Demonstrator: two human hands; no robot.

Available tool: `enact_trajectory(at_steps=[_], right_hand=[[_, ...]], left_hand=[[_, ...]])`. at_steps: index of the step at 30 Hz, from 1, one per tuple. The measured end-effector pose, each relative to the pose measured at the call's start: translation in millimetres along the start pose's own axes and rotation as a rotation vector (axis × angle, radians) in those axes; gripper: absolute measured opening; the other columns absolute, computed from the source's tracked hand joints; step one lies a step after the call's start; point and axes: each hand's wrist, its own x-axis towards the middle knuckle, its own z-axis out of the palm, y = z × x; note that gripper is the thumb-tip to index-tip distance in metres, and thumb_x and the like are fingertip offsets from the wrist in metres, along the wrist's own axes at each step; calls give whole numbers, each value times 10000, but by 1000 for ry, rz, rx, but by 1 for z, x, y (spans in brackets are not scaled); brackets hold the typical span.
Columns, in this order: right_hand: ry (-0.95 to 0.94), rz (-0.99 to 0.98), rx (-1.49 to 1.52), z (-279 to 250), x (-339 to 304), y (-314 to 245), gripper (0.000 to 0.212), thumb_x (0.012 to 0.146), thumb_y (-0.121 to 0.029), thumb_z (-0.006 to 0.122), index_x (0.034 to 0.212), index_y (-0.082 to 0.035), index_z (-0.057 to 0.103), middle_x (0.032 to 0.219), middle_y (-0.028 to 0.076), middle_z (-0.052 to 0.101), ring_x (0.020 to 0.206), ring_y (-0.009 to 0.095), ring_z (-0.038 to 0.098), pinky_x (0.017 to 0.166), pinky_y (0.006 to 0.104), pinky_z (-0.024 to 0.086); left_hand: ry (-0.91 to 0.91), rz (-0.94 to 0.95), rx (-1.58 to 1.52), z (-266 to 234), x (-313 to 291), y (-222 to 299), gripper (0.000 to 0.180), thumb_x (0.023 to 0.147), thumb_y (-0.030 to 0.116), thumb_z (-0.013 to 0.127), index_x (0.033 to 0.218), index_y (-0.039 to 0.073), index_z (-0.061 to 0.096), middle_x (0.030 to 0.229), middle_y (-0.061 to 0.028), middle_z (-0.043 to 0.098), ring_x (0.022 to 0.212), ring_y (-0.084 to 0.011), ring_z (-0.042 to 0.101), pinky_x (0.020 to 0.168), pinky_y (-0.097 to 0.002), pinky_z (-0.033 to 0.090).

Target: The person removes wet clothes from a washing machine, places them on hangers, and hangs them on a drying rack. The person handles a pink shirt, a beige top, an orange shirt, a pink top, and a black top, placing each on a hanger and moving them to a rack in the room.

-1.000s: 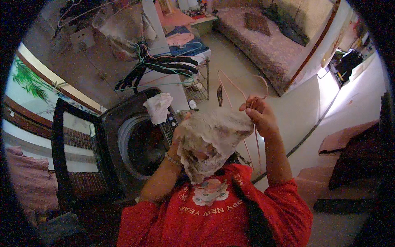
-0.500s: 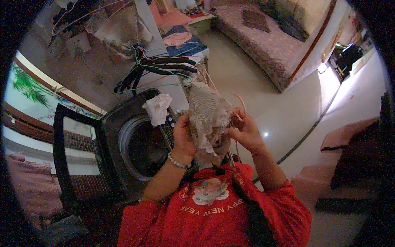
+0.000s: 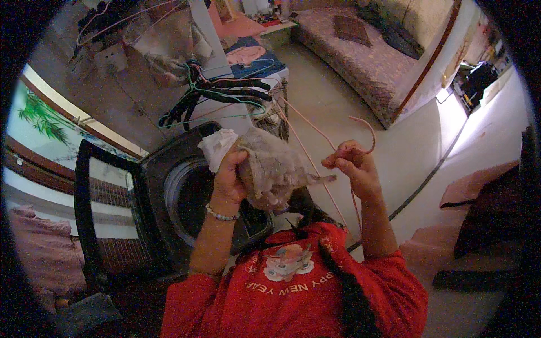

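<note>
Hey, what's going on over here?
Someone in a red shirt has a bunched greyish cloth in their left hand. Their right hand pinches a pink clothes hanger near its hook. The cloth isn't on the hanger right now. On the left, a dark washing machine stands with its lid open.

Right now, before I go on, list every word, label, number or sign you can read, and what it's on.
Red short-sleeved cotton-look shirt: an arc of pale lettering by the cartoon print; legible, but I don't copy out wording. Small marks beside it: too small.
Dark washing machine with round opening: no readable text.
Crumpled grey-white cloth in the left hand, thin pink hanger in the right hand: none visible.
</note>
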Motion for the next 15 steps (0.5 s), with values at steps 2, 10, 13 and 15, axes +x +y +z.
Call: enact_trajectory(at_steps=[2, 10, 13, 15], right_hand=[[-56, 23, 15, 4, 1, 4, 224, 765, -52, 597, 951, -71, 475, 936, 146, 600, 910, 238, 580, 819, 357, 432], [-238, 116, -64, 28, 11, 18, 345, 709, -96, 687, 983, -76, 478, 939, 25, 542, 919, 140, 513, 773, 282, 424], [-182, 124, 89, 29, 8, 18, 284, 720, -80, 671, 922, -100, 472, 836, -22, 484, 784, 90, 494, 647, 228, 434], [-121, 30, 112, 19, 8, 17, 265, 721, -61, 655, 903, -102, 466, 833, -19, 479, 763, 88, 485, 651, 227, 431]], left_hand=[[-70, -40, 125, 12, -6, 4, 520, 597, 106, 564, 1100, 3, 479, 1031, -102, 567, 954, -208, 556, 864, -337, 429], [-523, -108, 878, 50, -4, 11, 332, 563, 62, 615, 812, 73, 397, 816, 9, 447, 809, -98, 426, 763, -219, 352], [-662, 134, 1210, 44, 4, 7, 309, 574, 44, 590, 830, 51, 417, 805, -43, 473, 813, -151, 477, 755, -244, 371], [-414, 173, 1317, 43, -2, 5, 276, 590, 38, 571, 832, 36, 439, 829, -86, 501, 841, -207, 504, 764, -262, 379]])
